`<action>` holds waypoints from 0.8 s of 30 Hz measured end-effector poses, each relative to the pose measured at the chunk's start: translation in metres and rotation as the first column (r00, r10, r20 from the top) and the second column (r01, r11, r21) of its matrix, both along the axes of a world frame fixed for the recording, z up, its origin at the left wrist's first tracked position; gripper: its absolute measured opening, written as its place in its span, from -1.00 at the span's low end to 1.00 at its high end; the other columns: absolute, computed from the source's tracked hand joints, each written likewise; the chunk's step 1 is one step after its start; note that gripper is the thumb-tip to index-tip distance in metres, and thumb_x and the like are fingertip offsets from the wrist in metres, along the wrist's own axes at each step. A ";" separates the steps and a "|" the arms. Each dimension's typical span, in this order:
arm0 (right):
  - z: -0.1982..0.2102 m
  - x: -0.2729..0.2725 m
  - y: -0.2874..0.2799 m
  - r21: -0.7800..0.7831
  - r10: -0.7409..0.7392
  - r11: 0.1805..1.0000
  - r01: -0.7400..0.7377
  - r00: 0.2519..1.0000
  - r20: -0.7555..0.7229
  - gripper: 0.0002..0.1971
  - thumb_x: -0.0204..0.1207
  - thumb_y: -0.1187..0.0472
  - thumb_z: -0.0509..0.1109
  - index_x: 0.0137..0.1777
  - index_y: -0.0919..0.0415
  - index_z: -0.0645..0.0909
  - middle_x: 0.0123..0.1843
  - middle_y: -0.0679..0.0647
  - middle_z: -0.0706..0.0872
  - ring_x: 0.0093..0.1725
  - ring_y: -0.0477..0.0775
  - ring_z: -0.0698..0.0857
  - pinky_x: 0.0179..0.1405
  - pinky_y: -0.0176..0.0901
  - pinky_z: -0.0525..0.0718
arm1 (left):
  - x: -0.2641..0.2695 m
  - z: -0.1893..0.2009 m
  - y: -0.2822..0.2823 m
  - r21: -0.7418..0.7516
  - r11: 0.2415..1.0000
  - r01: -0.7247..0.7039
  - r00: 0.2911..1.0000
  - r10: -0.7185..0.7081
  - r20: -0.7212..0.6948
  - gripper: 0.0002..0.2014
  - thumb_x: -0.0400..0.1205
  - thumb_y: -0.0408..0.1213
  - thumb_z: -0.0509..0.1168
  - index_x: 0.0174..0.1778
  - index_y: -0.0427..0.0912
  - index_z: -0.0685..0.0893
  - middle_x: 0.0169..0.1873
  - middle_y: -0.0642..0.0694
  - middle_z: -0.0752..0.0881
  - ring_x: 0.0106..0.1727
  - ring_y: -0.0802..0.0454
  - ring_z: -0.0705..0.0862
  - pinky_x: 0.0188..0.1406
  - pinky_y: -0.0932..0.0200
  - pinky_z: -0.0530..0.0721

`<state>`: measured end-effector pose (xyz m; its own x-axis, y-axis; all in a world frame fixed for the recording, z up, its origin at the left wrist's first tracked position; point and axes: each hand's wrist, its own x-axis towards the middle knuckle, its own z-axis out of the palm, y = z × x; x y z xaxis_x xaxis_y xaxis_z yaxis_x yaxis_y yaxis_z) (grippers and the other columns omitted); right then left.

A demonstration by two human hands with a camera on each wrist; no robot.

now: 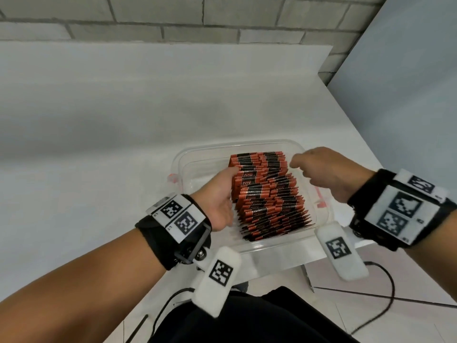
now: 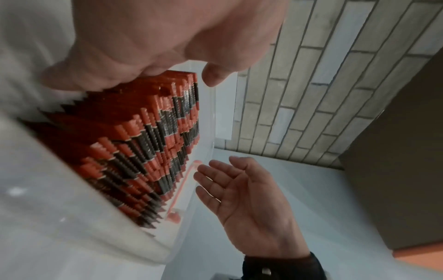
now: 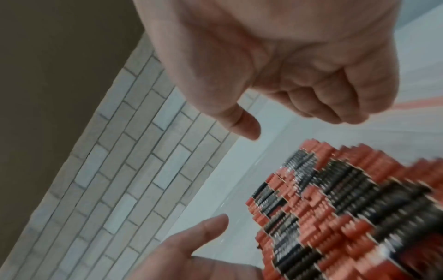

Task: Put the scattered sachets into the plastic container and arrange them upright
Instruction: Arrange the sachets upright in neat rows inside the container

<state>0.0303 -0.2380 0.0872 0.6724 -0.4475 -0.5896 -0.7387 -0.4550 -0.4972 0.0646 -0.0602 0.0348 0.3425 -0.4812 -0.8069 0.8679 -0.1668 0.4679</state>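
A clear plastic container [image 1: 222, 146] stands near the table's front edge. Several orange-and-black sachets [image 1: 269, 194] stand upright in it in tight rows. My left hand [image 1: 220, 194] lies inside the container with straight fingers flat against the left side of the sachet rows [image 2: 148, 144]. In the left wrist view its palm [image 2: 143, 47] rests on the sachet ends. My right hand [image 1: 321, 169] hovers over the container's right side, fingers loosely curled and holding nothing [image 3: 299, 66]. It is apart from the sachets [image 3: 335, 208].
The white table [image 1: 99, 144] runs back to a pale brick wall [image 1: 173, 21]. Its right edge [image 1: 358, 134] slants close to the container. The container has orange clips [image 1: 173, 178] on its sides. Black cables [image 1: 385, 280] hang below the front edge.
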 end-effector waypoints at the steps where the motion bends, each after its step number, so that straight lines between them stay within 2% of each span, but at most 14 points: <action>1: -0.002 -0.004 -0.003 0.060 -0.065 0.996 0.065 0.998 0.004 -0.47 0.54 -0.01 0.34 0.44 0.23 0.43 0.48 0.13 0.50 0.44 0.18 0.47 0.47 0.22 0.41 | -0.003 0.000 -0.002 -0.011 1.000 0.013 1.000 -0.013 -0.017 -0.56 0.71 0.05 0.10 -0.17 -0.19 0.73 0.09 -0.22 0.67 0.15 -0.14 0.61 0.38 -0.11 0.43; 2: -0.005 -0.008 -0.004 0.107 -0.109 0.988 0.108 0.994 0.001 -0.41 0.55 -0.08 0.32 0.51 0.21 0.37 0.53 0.12 0.45 0.48 0.18 0.43 0.50 0.24 0.37 | -0.006 0.001 -0.004 -0.017 1.000 0.018 0.999 -0.019 -0.039 -0.54 0.70 0.05 0.11 -0.27 -0.22 0.71 -0.04 -0.20 0.75 -0.05 -0.09 0.65 0.08 0.00 0.61; 3: -0.007 -0.011 -0.004 0.142 -0.138 0.980 0.137 0.990 -0.002 -0.36 0.57 -0.12 0.30 0.55 0.20 0.32 0.56 0.13 0.42 0.51 0.19 0.41 0.53 0.22 0.34 | -0.006 0.001 -0.006 -0.018 1.000 0.018 0.999 -0.019 -0.041 -0.55 0.70 0.05 0.13 -0.21 -0.24 0.69 -0.08 -0.19 0.77 -0.14 -0.06 0.68 -0.22 0.10 0.66; 4: -0.010 -0.013 -0.003 0.171 -0.157 0.973 0.155 0.988 -0.001 -0.33 0.59 -0.15 0.27 0.58 0.21 0.28 0.58 0.13 0.40 0.52 0.20 0.39 0.54 0.16 0.32 | -0.007 0.002 -0.007 -0.026 0.999 0.024 0.999 -0.025 -0.030 -0.58 0.69 0.06 0.14 -0.10 -0.24 0.69 -0.10 -0.18 0.77 -0.18 -0.05 0.71 -0.42 0.19 0.66; 6: -0.014 -0.016 0.000 0.217 -0.183 0.960 0.177 0.983 0.008 -0.32 0.62 -0.17 0.22 0.62 0.20 0.22 0.58 0.12 0.39 0.52 0.18 0.40 0.51 0.00 0.33 | -0.009 0.004 -0.008 -0.031 0.999 0.008 1.000 -0.008 -0.025 -0.58 0.68 0.06 0.16 0.07 -0.24 0.70 -0.10 -0.18 0.77 -0.20 -0.04 0.74 -0.59 0.28 0.65; 8: -0.018 -0.017 0.002 0.270 -0.213 0.941 0.203 0.977 0.009 -0.35 0.63 -0.17 0.21 0.60 0.21 0.26 0.46 0.11 0.54 0.43 0.13 0.50 0.45 -0.05 0.38 | -0.011 0.005 -0.010 -0.036 0.999 -0.011 0.999 0.009 -0.036 -0.56 0.68 0.07 0.17 0.16 -0.24 0.69 -0.06 -0.18 0.78 -0.17 -0.05 0.74 -0.58 0.28 0.66; 10: -0.022 -0.018 0.001 0.311 -0.250 0.921 0.235 0.968 0.008 -0.49 0.64 -0.12 0.22 0.43 0.22 0.40 0.15 0.08 0.72 0.20 0.03 0.64 0.34 -0.12 0.45 | -0.012 0.005 -0.011 -0.035 0.999 -0.006 0.999 0.005 -0.032 -0.56 0.68 0.09 0.16 0.14 -0.22 0.70 -0.07 -0.17 0.78 -0.19 -0.03 0.75 -0.54 0.27 0.65; 12: -0.023 -0.019 0.000 0.316 -0.267 0.916 0.248 0.963 0.020 -0.59 0.65 -0.10 0.22 0.34 0.16 0.41 -0.06 0.00 0.70 0.07 -0.02 0.64 0.33 -0.13 0.44 | -0.012 0.005 -0.012 -0.022 1.000 -0.018 1.000 0.018 -0.005 -0.56 0.69 0.09 0.13 0.16 -0.19 0.69 -0.16 -0.12 0.80 -0.26 0.01 0.76 -0.65 0.34 0.61; 14: -0.024 -0.020 -0.001 0.307 -0.252 0.924 0.229 0.967 0.036 -0.55 0.64 -0.11 0.22 0.36 0.20 0.44 -0.07 -0.03 0.68 0.15 0.02 0.61 0.44 -0.08 0.40 | -0.012 0.004 -0.013 -0.017 0.998 -0.053 0.995 0.054 0.080 -0.60 0.73 0.05 0.10 0.19 -0.18 0.66 -0.40 -0.03 0.81 -0.46 0.12 0.76 -0.80 0.39 0.51; 16: -0.025 -0.021 0.000 0.305 -0.230 0.928 0.215 0.973 0.015 -0.53 0.62 -0.14 0.24 0.28 0.25 0.55 -0.05 -0.01 0.78 0.15 0.01 0.67 0.41 -0.09 0.45 | -0.013 0.005 -0.015 -0.036 0.996 -0.078 0.990 0.082 0.119 -0.65 0.74 0.00 0.10 0.20 -0.15 0.64 -0.54 0.01 0.76 -0.60 0.18 0.71 -0.85 0.37 0.48; 19: -0.028 -0.021 0.000 0.298 -0.220 0.931 0.209 0.976 0.002 -0.64 0.63 -0.13 0.25 0.03 0.15 0.68 -0.20 -0.05 0.84 0.01 -0.02 0.74 0.32 -0.11 0.53 | -0.014 0.007 -0.017 -0.053 0.993 -0.110 0.990 0.114 0.082 -0.58 0.72 0.02 0.14 0.30 -0.18 0.67 -0.41 -0.04 0.81 -0.51 0.11 0.76 -0.71 0.31 0.60; 20: -0.028 -0.021 0.000 0.295 -0.222 0.932 0.210 0.975 0.007 -0.63 0.62 -0.14 0.25 0.03 0.15 0.68 -0.16 -0.03 0.84 0.04 -0.01 0.73 0.35 -0.09 0.52 | -0.014 0.008 -0.016 -0.053 0.991 -0.120 0.990 0.124 0.071 -0.57 0.72 0.03 0.14 0.31 -0.18 0.67 -0.36 -0.06 0.82 -0.49 0.10 0.77 -0.69 0.29 0.62; 23: -0.028 -0.019 0.002 0.286 -0.214 0.937 0.201 0.977 0.014 -0.45 0.58 -0.23 0.25 0.37 0.16 0.56 0.32 0.07 0.69 0.35 0.10 0.59 0.51 0.06 0.40 | -0.015 0.011 -0.015 -0.056 0.987 -0.151 0.986 0.154 0.063 -0.58 0.72 0.03 0.14 0.23 -0.21 0.69 -0.24 -0.10 0.79 -0.53 0.11 0.75 -0.75 0.31 0.58; 24: -0.028 -0.018 0.003 0.291 -0.216 0.935 0.205 0.976 0.009 -0.40 0.56 -0.26 0.25 0.44 0.15 0.49 0.41 0.08 0.62 0.42 0.13 0.53 0.53 0.10 0.38 | -0.015 0.011 -0.015 -0.066 0.986 -0.155 0.986 0.158 0.053 -0.59 0.72 0.03 0.14 0.17 -0.21 0.70 -0.25 -0.10 0.79 -0.54 0.11 0.75 -0.76 0.31 0.57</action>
<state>0.0122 -0.2355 0.0590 0.6069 -0.3974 -0.6883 -0.7789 -0.1252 -0.6145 0.0497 -0.0753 0.0461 0.4627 -0.4659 -0.7542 0.8522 -0.0007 0.5233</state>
